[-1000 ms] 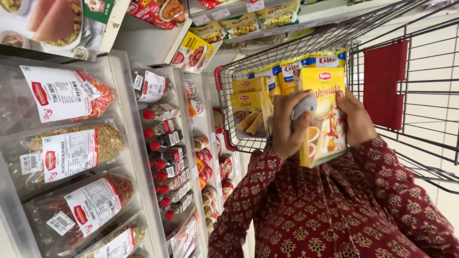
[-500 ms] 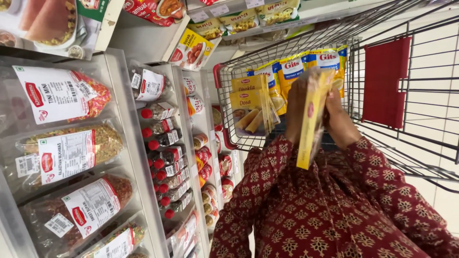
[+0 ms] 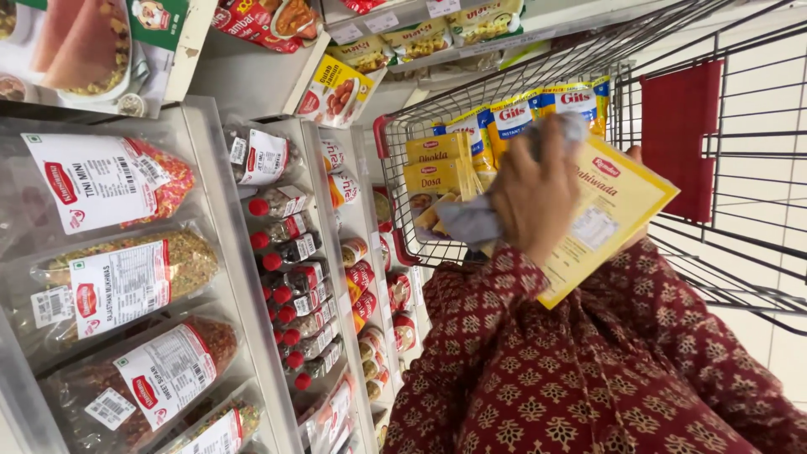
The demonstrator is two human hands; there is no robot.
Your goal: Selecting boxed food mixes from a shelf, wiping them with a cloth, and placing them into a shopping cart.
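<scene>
Left hand (image 3: pixel 534 197) clamped on grey cloth (image 3: pixel 471 220) against yellow box (image 3: pixel 601 214), right hand mostly hidden behind box, grip indeterminate, cart (image 3: pixel 504 80) behind.

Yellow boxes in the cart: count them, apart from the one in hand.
2 show: one upper yellow box and one lower yellow box beneath it, left of the left hand. Others may be hidden.

A food shop was shown: shelves (image 3: pixel 220 210) were packed with food packets (image 3: pixel 109 181), and a wire shopping cart (image 3: pixel 672 76) was seen.
</scene>
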